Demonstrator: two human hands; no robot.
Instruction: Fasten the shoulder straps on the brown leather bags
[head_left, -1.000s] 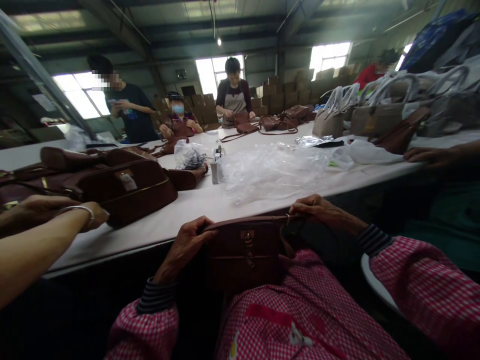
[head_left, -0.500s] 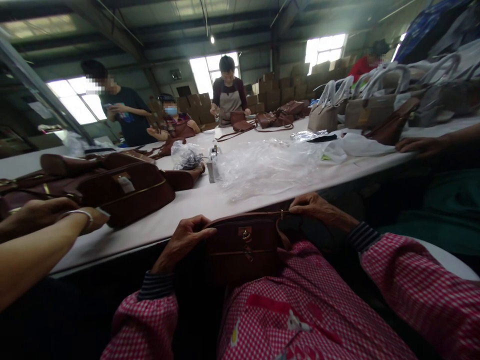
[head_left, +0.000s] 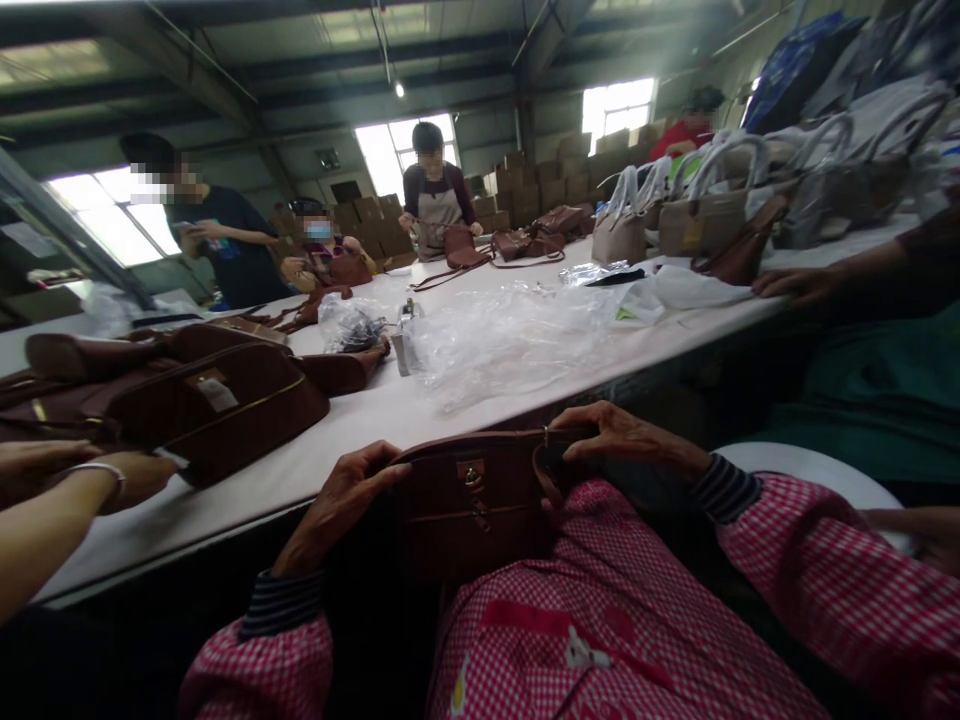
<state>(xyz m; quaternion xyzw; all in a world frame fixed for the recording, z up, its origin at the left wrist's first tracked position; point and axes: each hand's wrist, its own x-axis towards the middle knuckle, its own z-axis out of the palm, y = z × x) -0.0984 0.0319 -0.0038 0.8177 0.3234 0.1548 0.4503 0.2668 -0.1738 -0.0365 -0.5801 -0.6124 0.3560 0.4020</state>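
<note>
- Brown leather, or something similar, is covering the bag, which we are holding at the near edge of the table, just above our checked apron.
- Our left hand is pinching its upper left corner.
- Our right hand is pinching the opposite top end, beside a metal ring.
- We are judging it light, smooth, half-stiff; both top corners are offering good hold, while the hanging charm is probably needing care against scratches.

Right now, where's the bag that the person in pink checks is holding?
In the head view, the bag is low in the middle, between the left hand and right hand, by the near edge of the table.
</note>
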